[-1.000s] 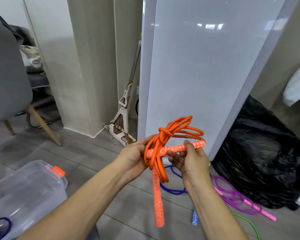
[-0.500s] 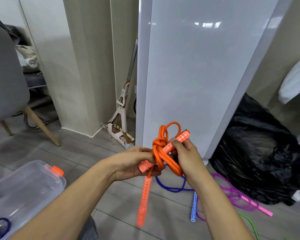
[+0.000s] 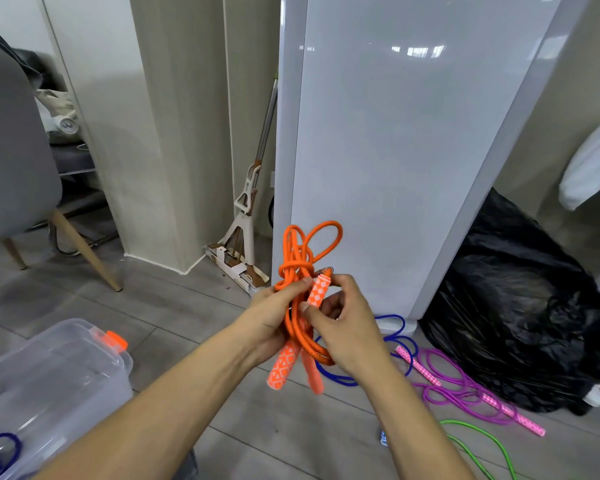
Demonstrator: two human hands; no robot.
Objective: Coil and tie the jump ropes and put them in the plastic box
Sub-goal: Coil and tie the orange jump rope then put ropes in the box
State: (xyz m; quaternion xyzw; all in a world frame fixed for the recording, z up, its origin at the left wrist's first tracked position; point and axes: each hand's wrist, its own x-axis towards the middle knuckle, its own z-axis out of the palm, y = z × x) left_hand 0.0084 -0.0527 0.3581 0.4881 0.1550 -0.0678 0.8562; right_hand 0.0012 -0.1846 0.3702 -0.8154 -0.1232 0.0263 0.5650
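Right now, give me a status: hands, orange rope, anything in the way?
Left hand grips the orange jump rope bundle. Right hand pinches its upper handle. Not yet in the plastic box; nothing seen between.

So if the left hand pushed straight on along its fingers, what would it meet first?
Probably the orange handle pinched by the right hand, just past the fingertips of the left hand gripping the orange rope; depth is unclear.

No text, label, brand or number can be read on anything here.
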